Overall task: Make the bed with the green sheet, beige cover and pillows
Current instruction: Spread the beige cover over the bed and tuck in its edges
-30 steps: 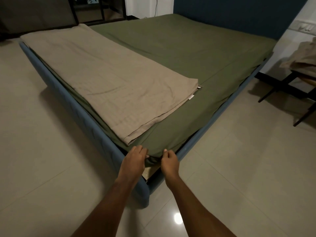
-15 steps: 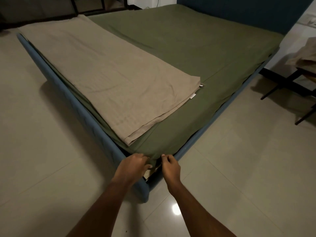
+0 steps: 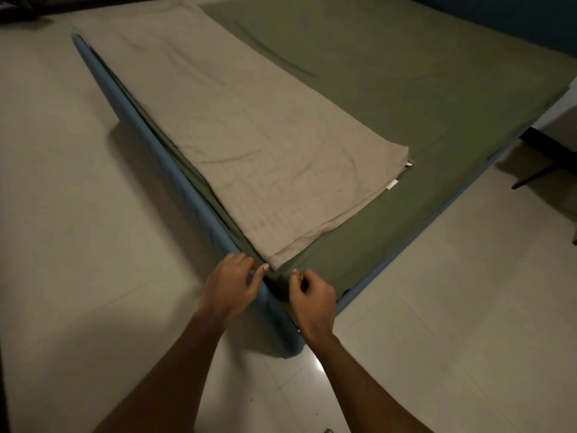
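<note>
The green sheet [image 3: 390,98] is spread over the mattress in a blue bed frame [image 3: 175,179]. A folded beige cover [image 3: 249,132] lies along the bed's left side, its near corner just beyond my hands. At the bed's near corner, my left hand [image 3: 232,284] pinches the sheet's corner fabric by the frame rail. My right hand [image 3: 312,300], fingers curled, grips the green sheet where it wraps the corner. No pillows are in view.
Pale tiled floor [image 3: 78,229] surrounds the corner on both sides. Dark legs of a piece of furniture [image 3: 537,176] stand on the floor at the right edge, past the bed's right side.
The view has dropped closer to the bed's corner. Both hands stay at that corner; the light patch under the sheet there is now covered by green fabric.
</note>
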